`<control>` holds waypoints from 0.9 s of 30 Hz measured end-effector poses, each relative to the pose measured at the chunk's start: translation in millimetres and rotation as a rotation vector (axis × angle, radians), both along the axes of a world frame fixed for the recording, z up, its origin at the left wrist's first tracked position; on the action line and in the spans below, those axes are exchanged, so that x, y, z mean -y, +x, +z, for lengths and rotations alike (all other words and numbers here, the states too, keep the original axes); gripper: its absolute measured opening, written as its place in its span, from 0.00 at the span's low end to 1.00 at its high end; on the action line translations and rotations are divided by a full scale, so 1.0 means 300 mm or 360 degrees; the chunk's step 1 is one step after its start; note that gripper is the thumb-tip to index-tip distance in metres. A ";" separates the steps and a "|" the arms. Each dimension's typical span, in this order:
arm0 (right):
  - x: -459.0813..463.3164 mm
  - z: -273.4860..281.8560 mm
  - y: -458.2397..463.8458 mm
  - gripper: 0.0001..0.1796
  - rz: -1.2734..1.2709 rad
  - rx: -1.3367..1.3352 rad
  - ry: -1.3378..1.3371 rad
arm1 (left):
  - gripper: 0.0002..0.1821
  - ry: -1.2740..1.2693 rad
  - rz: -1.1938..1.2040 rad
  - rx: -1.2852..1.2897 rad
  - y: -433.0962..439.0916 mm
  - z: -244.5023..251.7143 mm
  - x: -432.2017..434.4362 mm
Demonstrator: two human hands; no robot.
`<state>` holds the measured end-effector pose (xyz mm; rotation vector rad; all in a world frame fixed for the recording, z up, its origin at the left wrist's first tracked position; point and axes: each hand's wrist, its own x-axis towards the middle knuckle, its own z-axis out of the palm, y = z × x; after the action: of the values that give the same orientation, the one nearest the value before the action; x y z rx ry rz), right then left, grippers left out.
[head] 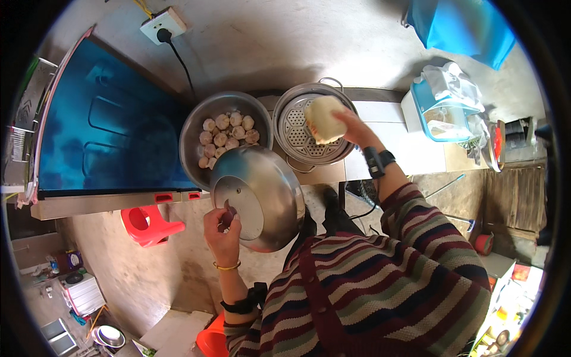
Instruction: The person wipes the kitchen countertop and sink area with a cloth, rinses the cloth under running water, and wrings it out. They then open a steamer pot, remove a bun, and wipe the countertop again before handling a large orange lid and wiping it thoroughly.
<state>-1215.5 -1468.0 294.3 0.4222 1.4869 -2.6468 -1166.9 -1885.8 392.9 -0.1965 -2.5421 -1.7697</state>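
Observation:
My left hand (224, 234) grips the dark knob (229, 216) of a domed stainless steel pot lid (276, 201). The lid hangs tilted in front of the counter and overlaps the near rim of a steel basin (189, 151) of garlic bulbs (221, 139). In my right hand (357, 128) is a thick pale piece of food (327, 118), perhaps a steamed bun, with orange-brown marks along its side. It is over a steamer pot (285, 96) with a perforated steel plate (296, 127) inside; whether it touches the plate cannot be told.
Left of the basin stands a blue-topped appliance (120, 129). A black plug (164, 35) sits in the wall socket (171, 24). A blue and white container (415, 111) with plastic bags stands on the tiled counter (401, 143) at right. A red stool (149, 227) is on the floor.

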 end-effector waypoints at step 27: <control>-0.178 0.145 1.363 0.32 -0.1749 -0.0563 -0.0802 | 0.09 -0.0379 -0.1414 -0.0875 0.082 -0.011 -1.049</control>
<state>-806.6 -1414.6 337.7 0.9622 0.5725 -3.9421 -1142.2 -1571.1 389.7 -1.7558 -2.3419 -1.2358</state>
